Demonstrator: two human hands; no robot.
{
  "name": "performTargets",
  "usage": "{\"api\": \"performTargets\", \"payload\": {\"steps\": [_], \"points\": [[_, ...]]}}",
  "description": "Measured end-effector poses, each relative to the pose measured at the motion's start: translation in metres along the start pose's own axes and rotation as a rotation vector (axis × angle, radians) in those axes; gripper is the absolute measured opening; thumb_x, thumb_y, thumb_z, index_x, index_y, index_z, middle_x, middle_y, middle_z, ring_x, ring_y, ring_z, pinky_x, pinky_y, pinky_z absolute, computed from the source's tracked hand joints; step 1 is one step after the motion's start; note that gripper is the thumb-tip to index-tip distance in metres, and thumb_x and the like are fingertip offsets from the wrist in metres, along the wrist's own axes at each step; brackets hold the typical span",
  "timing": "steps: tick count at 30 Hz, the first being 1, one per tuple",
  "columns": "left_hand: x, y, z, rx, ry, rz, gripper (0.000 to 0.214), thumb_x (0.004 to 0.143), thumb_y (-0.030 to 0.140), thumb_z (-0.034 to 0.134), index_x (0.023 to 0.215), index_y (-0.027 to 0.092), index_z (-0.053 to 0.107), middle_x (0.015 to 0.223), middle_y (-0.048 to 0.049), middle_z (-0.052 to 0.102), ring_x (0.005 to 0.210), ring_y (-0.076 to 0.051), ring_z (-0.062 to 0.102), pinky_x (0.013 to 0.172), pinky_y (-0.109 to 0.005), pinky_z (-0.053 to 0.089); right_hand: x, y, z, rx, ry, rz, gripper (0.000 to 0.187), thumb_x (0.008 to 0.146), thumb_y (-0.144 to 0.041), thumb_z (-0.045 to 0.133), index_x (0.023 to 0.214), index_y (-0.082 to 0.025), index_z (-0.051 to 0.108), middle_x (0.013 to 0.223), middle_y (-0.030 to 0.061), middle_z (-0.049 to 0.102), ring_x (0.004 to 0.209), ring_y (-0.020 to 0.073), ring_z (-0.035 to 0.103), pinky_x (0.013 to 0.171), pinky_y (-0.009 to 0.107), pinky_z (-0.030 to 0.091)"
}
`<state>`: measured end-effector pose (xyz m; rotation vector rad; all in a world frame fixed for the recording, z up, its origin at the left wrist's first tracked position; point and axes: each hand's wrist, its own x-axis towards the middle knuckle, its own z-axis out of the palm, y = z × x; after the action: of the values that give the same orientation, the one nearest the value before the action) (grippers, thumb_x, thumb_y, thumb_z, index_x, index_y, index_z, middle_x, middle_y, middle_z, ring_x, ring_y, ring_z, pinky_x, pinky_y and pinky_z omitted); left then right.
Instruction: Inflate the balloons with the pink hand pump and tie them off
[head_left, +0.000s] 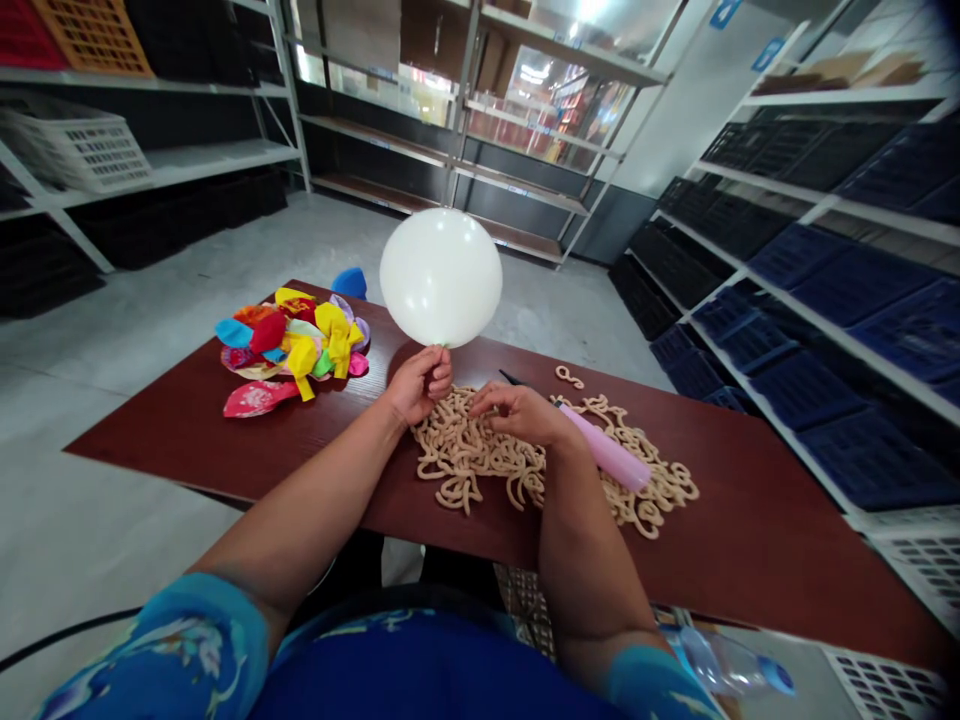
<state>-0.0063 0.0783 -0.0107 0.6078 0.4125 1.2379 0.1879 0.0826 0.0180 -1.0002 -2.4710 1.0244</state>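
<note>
My left hand [420, 383] is closed on the neck of an inflated white balloon [441, 276], which stands up above the dark red table [180, 425]. My right hand [517, 410] rests palm down with curled fingers on a heap of tan hook-shaped clips [457, 460]; I cannot tell whether it pinches one. A pink hand pump [611, 458] lies across the heap just right of that hand.
A pile of flat coloured balloons [296, 345] lies at the table's far left, with a blue one [349, 283] behind it. Metal shelves with crates line the left, back and right. A plastic bottle [731, 665] lies low at the near right.
</note>
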Motion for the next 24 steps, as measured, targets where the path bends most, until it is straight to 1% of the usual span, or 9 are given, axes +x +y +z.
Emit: {"api": "performTargets", "payload": {"steps": [2, 3, 6, 9, 13, 16, 19, 21, 24], "points": [[0.000, 0.000, -0.001, -0.018, -0.005, 0.003, 0.015, 0.077, 0.024, 0.055, 0.071, 0.014, 0.046, 0.054, 0.0054, 0.031, 0.040, -0.003, 0.026, 0.036, -0.013, 0.019, 0.001, -0.001, 0.002, -0.060, -0.143, -0.014, 0.031, 0.065, -0.009, 0.056, 0.089, -0.026, 0.067, 0.096, -0.0017, 0.060, 0.089, 0.0121, 0.055, 0.083, 0.026, 0.042], [0.000, 0.000, 0.000, -0.023, 0.002, -0.001, 0.015, 0.076, 0.024, 0.056, 0.071, 0.014, 0.046, 0.054, 0.0055, 0.031, 0.040, -0.003, 0.026, 0.036, -0.013, 0.019, 0.002, -0.001, 0.003, -0.077, -0.179, -0.017, 0.031, 0.064, -0.009, 0.056, 0.088, -0.026, 0.067, 0.094, -0.0020, 0.060, 0.088, 0.0119, 0.055, 0.083, 0.026, 0.042], [-0.001, 0.001, 0.000, -0.021, 0.046, -0.025, 0.016, 0.075, 0.025, 0.057, 0.071, 0.015, 0.046, 0.053, 0.0056, 0.030, 0.040, -0.003, 0.027, 0.036, -0.013, 0.019, 0.003, 0.003, 0.005, -0.055, -0.183, 0.018, 0.017, 0.066, -0.014, 0.060, 0.078, -0.024, 0.067, 0.085, -0.0020, 0.060, 0.082, 0.0116, 0.055, 0.080, 0.026, 0.044], [-0.001, 0.002, 0.001, -0.017, 0.045, -0.036, 0.016, 0.076, 0.025, 0.057, 0.071, 0.014, 0.047, 0.053, 0.0053, 0.032, 0.040, -0.003, 0.029, 0.036, -0.013, 0.020, 0.001, 0.003, 0.004, 0.089, -0.053, 0.063, 0.005, 0.068, -0.024, 0.063, 0.073, -0.022, 0.063, 0.085, -0.0008, 0.061, 0.078, 0.0115, 0.055, 0.075, 0.026, 0.045], [-0.002, 0.000, 0.002, 0.038, 0.007, -0.039, 0.016, 0.076, 0.026, 0.057, 0.072, 0.015, 0.047, 0.054, 0.0045, 0.038, 0.037, -0.002, 0.029, 0.034, -0.014, 0.018, -0.003, -0.004, 0.002, 0.433, 0.146, 0.049, 0.013, 0.073, -0.032, 0.060, 0.077, -0.020, 0.057, 0.081, -0.0003, 0.062, 0.059, 0.0074, 0.052, 0.057, 0.023, 0.044], [-0.003, -0.002, 0.005, 0.111, 0.018, -0.040, 0.017, 0.076, 0.029, 0.057, 0.074, 0.015, 0.047, 0.062, 0.0018, 0.050, 0.036, -0.002, 0.031, 0.033, -0.014, 0.018, -0.002, -0.009, 0.003, 0.565, 0.290, 0.024, 0.017, 0.073, -0.035, 0.061, 0.078, -0.020, 0.053, 0.072, -0.0025, 0.060, 0.048, 0.0053, 0.047, 0.046, 0.020, 0.040], [-0.005, -0.004, 0.008, 0.158, 0.015, -0.020, 0.018, 0.077, 0.031, 0.055, 0.076, 0.015, 0.047, 0.079, -0.0039, 0.061, 0.037, -0.002, 0.034, 0.033, -0.016, 0.022, 0.000, -0.008, 0.006, 0.527, 0.451, -0.011, 0.019, 0.072, -0.035, 0.063, 0.078, -0.020, 0.053, 0.062, -0.0046, 0.056, 0.047, 0.0063, 0.048, 0.046, 0.020, 0.039], [-0.005, -0.005, 0.008, 0.172, -0.005, -0.022, 0.018, 0.078, 0.032, 0.054, 0.076, 0.015, 0.047, 0.087, -0.0062, 0.063, 0.036, -0.002, 0.036, 0.033, -0.016, 0.025, 0.002, -0.006, 0.008, 0.441, 0.505, -0.030, 0.018, 0.072, -0.035, 0.063, 0.079, -0.020, 0.054, 0.058, -0.0050, 0.053, 0.047, 0.0068, 0.047, 0.045, 0.020, 0.038], [-0.006, -0.006, 0.008, 0.192, -0.007, -0.041, 0.019, 0.079, 0.033, 0.053, 0.076, 0.016, 0.046, 0.083, -0.0052, 0.064, 0.035, -0.003, 0.037, 0.032, -0.018, 0.029, 0.003, -0.005, 0.011, 0.306, 0.550, -0.059, 0.014, 0.074, -0.033, 0.061, 0.080, -0.021, 0.056, 0.058, -0.0045, 0.052, 0.047, 0.0066, 0.045, 0.045, 0.020, 0.036]]}}
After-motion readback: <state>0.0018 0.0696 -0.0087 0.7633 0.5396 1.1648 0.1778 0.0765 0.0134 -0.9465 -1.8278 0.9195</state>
